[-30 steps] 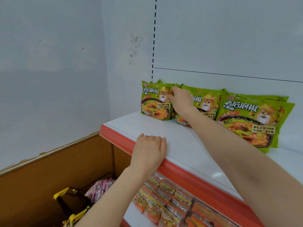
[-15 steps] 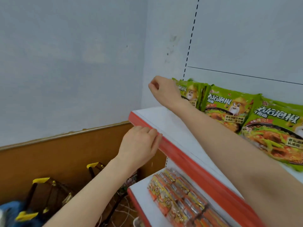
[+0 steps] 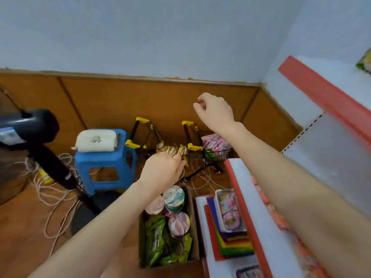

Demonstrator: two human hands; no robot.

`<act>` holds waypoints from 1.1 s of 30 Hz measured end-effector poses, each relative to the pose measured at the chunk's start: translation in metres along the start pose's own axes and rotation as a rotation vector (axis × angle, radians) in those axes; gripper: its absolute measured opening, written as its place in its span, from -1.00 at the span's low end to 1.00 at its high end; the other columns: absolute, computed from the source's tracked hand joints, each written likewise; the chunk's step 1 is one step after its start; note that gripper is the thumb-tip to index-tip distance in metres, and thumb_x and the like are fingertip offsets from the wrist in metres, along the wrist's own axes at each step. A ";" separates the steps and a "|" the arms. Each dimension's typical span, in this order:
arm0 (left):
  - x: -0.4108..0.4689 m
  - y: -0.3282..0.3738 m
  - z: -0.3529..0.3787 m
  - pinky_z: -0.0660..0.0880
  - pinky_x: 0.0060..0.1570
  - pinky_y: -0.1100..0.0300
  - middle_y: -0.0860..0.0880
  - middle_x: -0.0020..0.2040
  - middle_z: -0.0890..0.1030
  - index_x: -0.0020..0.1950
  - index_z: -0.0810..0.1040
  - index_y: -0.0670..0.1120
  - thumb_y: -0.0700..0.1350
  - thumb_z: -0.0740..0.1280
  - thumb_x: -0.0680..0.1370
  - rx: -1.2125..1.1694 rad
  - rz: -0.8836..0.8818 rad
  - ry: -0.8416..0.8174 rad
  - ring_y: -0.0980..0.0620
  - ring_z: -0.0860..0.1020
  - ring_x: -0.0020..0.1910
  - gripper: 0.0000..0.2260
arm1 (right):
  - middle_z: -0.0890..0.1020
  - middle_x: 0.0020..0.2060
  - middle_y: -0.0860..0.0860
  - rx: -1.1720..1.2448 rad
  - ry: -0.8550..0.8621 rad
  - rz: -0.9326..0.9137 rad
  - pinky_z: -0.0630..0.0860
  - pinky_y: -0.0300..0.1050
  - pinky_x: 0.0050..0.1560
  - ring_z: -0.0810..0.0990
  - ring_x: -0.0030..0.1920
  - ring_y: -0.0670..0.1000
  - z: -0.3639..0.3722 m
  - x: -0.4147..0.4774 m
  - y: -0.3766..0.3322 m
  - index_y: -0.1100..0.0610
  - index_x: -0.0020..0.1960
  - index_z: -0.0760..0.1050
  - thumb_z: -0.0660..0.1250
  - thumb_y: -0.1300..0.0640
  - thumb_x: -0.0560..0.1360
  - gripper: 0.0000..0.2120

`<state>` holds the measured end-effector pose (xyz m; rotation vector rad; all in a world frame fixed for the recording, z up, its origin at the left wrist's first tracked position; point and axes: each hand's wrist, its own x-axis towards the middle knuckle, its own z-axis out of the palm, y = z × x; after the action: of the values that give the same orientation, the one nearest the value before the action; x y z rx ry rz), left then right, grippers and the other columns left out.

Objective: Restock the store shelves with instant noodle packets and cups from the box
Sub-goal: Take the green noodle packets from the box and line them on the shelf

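The fingers (image 3: 200, 104) of the right hand (image 3: 215, 111) were curled loosely inward and held nothing — half a second earlier that hand had been up at the green packets on the top shelf, and a second earlier it had been touching one of them, so the packet it had been setting seemed to be placed and let go. The left hand (image 3: 162, 173) had likewise come off the red shelf edge (image 3: 321, 97) it had been resting on; its fingers were bent and pointed downward, empty as far as the blur allowed, hovering just above the cardboard box (image 3: 195, 233) on the floor. Directly below those fingers lay the round lids of the noodle cups (image 3: 174, 196), and further toward the person the green noodle packets (image 3: 156, 239) stood packed along the box's near side. The view had swung from the shelf down to the floor, leaving only a corner of a shelved packet (image 3: 364, 62) far up to the right of the right fingers. Beyond the left fingers stood a wire basket (image 3: 212, 151) of pink items and a blue stool (image 3: 104, 157). Judged from this, one placement was finished and the next pick was starting; the box remained well stocked, so much of the restocking looked left to do.
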<state>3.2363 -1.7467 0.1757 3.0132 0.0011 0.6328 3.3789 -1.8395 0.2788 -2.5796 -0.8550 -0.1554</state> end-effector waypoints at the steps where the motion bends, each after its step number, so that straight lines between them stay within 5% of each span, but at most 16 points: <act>1: -0.017 -0.009 0.016 0.32 -0.62 0.26 -0.02 -0.55 0.50 -0.43 0.48 -0.09 0.01 0.08 0.46 0.007 -0.027 -0.049 -0.06 0.50 -0.56 -0.65 | 0.62 0.09 0.09 -0.001 -0.047 0.015 0.46 -0.01 0.07 0.55 0.12 0.16 0.023 -0.007 0.002 0.13 0.24 0.43 0.13 0.01 0.57 -0.69; 5: -0.088 -0.031 0.077 0.30 -0.67 0.28 -0.03 -0.58 0.48 -0.45 0.45 -0.09 -0.01 0.15 0.42 0.000 -0.097 -0.245 -0.06 0.49 -0.60 -0.71 | 0.62 0.08 0.13 -0.007 -0.220 0.094 0.47 0.03 0.05 0.54 0.13 0.20 0.111 -0.045 0.021 0.15 0.26 0.41 0.17 0.03 0.56 -0.68; 11: -0.172 -0.039 0.157 0.38 -0.66 0.22 -0.09 -0.55 0.51 -0.42 0.50 -0.14 -0.15 0.57 0.23 -0.063 -0.218 -0.607 -0.12 0.51 -0.59 -0.75 | 0.62 0.09 0.14 -0.059 -0.443 0.201 0.50 0.03 0.00 0.55 0.12 0.21 0.227 -0.108 0.063 0.15 0.25 0.40 0.19 0.02 0.56 -0.68; 14: -0.200 -0.033 0.192 0.51 -0.22 0.07 -0.17 -0.10 0.62 0.01 0.51 -0.17 -0.07 0.21 0.58 -0.065 -0.309 -0.807 -0.19 0.61 -0.11 -0.81 | 0.60 0.07 0.19 -0.075 -0.546 0.253 0.47 0.00 -0.06 0.55 0.11 0.23 0.281 -0.141 0.088 0.18 0.22 0.40 0.20 0.04 0.55 -0.69; 16: -0.220 -0.029 0.224 0.48 -0.12 0.06 -0.12 0.04 0.60 0.15 0.44 -0.13 -0.07 0.10 0.62 -0.030 -0.288 -0.863 -0.17 0.58 0.03 -0.78 | 0.60 0.03 0.22 -0.074 -0.610 0.279 0.45 -0.01 -0.13 0.55 0.09 0.24 0.318 -0.162 0.107 0.22 0.17 0.41 0.20 0.06 0.55 -0.72; 22: -0.266 -0.019 0.337 0.48 -0.06 0.03 -0.16 0.10 0.57 0.16 0.42 -0.18 -0.11 0.14 0.60 -0.079 -0.306 -1.021 -0.19 0.54 0.09 -0.78 | 0.58 0.08 0.28 -0.053 -0.735 0.436 0.48 0.02 -0.02 0.54 0.10 0.28 0.425 -0.228 0.163 0.27 0.19 0.43 0.21 0.11 0.55 -0.70; 33: -0.317 -0.012 0.530 0.47 -0.12 0.01 -0.22 0.17 0.48 0.27 0.31 -0.23 0.08 0.18 0.58 -0.130 -0.434 -1.060 -0.23 0.52 0.09 -0.57 | 0.58 0.07 0.25 -0.188 -0.864 0.604 0.47 -0.05 -0.09 0.56 0.08 0.25 0.595 -0.292 0.236 0.31 0.10 0.48 0.20 0.20 0.57 -0.79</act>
<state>3.1594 -1.7712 -0.4367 2.6777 0.5027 -0.9438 3.2693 -1.9197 -0.4114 -2.9397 -0.2482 1.1608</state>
